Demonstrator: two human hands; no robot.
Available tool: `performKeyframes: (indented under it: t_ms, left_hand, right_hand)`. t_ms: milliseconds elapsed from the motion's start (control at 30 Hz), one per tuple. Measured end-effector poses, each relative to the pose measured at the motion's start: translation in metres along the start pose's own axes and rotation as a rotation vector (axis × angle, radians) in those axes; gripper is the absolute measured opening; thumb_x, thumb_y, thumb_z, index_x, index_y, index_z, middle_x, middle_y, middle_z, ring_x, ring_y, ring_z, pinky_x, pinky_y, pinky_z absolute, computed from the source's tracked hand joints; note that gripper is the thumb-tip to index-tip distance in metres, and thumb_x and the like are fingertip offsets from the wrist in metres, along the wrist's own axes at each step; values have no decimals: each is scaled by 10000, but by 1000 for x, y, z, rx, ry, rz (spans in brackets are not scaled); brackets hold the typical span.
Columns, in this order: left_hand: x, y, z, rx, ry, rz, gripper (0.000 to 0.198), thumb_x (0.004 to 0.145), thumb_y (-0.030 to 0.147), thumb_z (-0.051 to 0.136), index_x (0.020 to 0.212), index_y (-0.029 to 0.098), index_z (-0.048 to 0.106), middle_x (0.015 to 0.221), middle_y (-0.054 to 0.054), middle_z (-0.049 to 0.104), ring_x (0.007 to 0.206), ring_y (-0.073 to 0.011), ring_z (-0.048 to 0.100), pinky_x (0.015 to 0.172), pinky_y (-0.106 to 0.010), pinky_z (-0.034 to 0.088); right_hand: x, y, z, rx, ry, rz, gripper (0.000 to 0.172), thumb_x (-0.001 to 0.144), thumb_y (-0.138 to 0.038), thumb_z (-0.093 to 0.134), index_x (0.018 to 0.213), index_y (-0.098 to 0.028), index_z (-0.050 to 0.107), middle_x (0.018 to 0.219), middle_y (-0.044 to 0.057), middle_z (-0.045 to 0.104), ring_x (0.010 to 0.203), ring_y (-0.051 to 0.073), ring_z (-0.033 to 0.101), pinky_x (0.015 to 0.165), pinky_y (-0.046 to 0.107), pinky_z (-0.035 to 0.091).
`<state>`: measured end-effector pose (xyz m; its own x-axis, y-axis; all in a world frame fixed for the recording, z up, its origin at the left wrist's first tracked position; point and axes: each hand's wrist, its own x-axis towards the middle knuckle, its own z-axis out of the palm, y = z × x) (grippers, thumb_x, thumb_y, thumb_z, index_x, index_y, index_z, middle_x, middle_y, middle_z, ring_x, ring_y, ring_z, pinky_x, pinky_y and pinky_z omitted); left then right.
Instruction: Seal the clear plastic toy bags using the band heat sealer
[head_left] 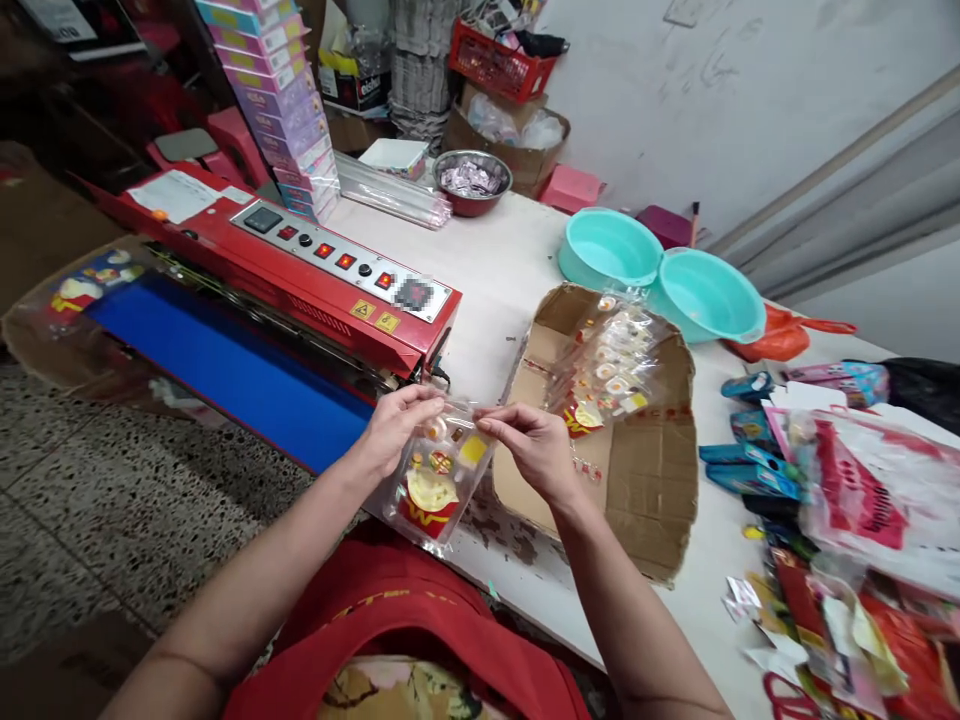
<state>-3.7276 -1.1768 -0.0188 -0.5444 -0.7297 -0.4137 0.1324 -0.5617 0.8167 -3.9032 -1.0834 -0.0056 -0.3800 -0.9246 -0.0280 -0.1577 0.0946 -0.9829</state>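
Observation:
A clear plastic bag (435, 495) with small toy food pieces inside, among them a red and yellow fries shape, hangs between my two hands. My left hand (397, 432) pinches its top left corner. The top right corner is pinched between the thumb and fingers of my right hand (534, 445). Just left of the bag runs the blue conveyor belt (232, 350) of a red sealing machine (315, 285). To the right, a cut-down cardboard box (652, 480) holds several similar filled bags (611, 360). Another filled bag (82, 285) lies at the belt's far left end.
Two turquoise basins (705, 290) stand behind the box. A metal bowl (471, 180) of small packets and a tall stack of boxes (281, 110) are at the back. Plastic packaging (877, 490) and red scissors (787, 697) lie on the right.

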Motion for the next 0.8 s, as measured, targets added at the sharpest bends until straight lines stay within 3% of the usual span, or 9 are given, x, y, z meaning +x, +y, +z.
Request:
performKeyframes:
  t_ms: [100,300,567,700,800]
  left_hand:
    - [10,-5,-11,-35,143,-50,317,558,316,823,763,128,669,835,-94,726,633,-148,630,521,-231,469]
    - [34,-26,-31,-81,342,-112,242,519,214,810,672,119,650,585,-47,662,514,-140,600,502,-244,475]
    - [41,-23,-83,-22,315,-246,401,523,230,843,870,111,683,743,-100,733,561,-179,671,495,-248,513]
    - [40,-19,-103,3,366,-173,395,500,181,832,853,102,673,758,-102,733,531,-177,668,487,-242,500]
    - [43,-13,-123,140,522,-21,315,517,180,795,776,112,630,667,-66,703,527,-198,657,516,-301,524]
  right_hand:
    - [5,12,16,20,-8,57,222,658,-429,807,661,-219,735,805,61,767,830,248,720,755,367,575]
    - [13,43,45,112,15,197,318,542,-460,860,651,-200,712,796,71,759,727,227,702,676,355,568]
    - [54,90,93,311,115,311,455,475,-418,867,715,-200,547,566,-29,645,521,143,606,525,263,481]
    - [67,89,119,352,186,268,456,533,-441,818,767,-222,494,592,-48,620,521,132,573,528,261,471]
    - [60,78,101,103,282,84,392,662,-485,747,882,-218,562,787,7,654,691,167,616,664,312,517]
